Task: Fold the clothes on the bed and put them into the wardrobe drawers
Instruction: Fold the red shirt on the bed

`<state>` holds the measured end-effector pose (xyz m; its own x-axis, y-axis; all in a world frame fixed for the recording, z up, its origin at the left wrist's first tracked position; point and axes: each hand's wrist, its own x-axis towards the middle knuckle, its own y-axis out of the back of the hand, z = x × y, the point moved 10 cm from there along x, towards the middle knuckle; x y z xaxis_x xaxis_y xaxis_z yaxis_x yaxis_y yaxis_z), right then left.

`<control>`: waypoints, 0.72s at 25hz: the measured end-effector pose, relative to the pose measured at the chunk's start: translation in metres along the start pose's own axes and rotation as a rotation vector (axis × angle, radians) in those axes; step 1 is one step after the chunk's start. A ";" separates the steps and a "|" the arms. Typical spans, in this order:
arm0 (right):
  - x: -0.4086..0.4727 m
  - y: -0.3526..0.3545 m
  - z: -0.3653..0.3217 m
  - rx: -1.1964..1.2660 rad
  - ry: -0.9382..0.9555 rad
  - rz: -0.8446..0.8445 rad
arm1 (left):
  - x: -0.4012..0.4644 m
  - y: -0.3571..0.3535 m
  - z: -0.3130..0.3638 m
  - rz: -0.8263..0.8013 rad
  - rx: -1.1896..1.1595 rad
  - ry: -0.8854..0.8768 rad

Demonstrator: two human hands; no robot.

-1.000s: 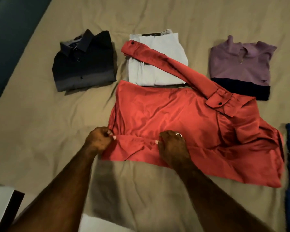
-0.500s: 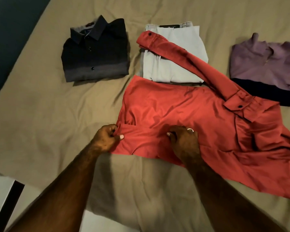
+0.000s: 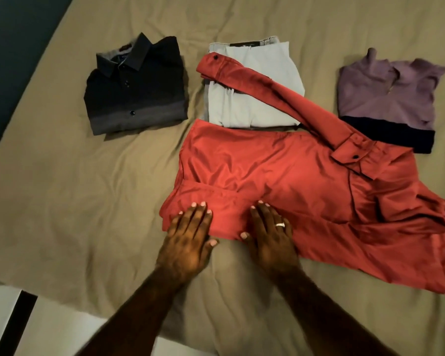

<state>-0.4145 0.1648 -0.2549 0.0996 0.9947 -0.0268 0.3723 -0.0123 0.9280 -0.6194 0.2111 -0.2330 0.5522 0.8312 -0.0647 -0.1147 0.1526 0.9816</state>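
Nearest the camera, both hands lie flat on the near-left edge of the red shirt (image 3: pixel 293 196); the left hand (image 3: pixel 188 240) has its fingers straight and close together, fingertips pressing the turned-over hem, thumb out to the side on the bed sheet (image 3: pixel 62 201); the right hand (image 3: pixel 270 235), with a ring on one finger, lies likewise — fingers straight, a little spread, pressing the cloth and pinching nothing; this reads as smoothing a first fold, so the red shirt is only begun: its body lies spread across the middle of the bed, crumpled toward the right, and one long sleeve (image 3: pixel 267 91) runs diagonally up and left from the shoulder, its cuff lying over the pale trousers (image 3: pixel 252 98); that sleeve has yet to be brought in, and the far side and length are still to be folded; beyond, three garments look already folded and lie in a row, apart from each other — a dark button shirt (image 3: pixel 134 91) at the far left, the pale trousers in the middle, a purple top with a dark band (image 3: pixel 388 98) at the far right; at the right edge a sliver of something dark shows, too little to name; no wardrobe or drawer is in view, so by my judgement none of the putting-away is done — folding is perhaps three parts finished with one in hand, and all the carrying is left
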 end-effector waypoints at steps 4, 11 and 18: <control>-0.028 -0.003 0.038 -0.091 0.072 -0.106 | -0.015 -0.037 -0.015 -0.129 0.097 0.083; -0.077 0.101 0.160 -0.073 -0.310 0.251 | 0.043 0.014 0.039 0.056 0.135 0.193; -0.116 0.146 0.277 0.090 -0.574 0.332 | 0.179 -0.009 0.265 -0.137 -0.485 0.002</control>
<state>-0.1157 0.0190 -0.2192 0.6877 0.7250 0.0381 0.3106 -0.3413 0.8872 -0.3009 0.2169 -0.2055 0.5872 0.7873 -0.1879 -0.4123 0.4907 0.7676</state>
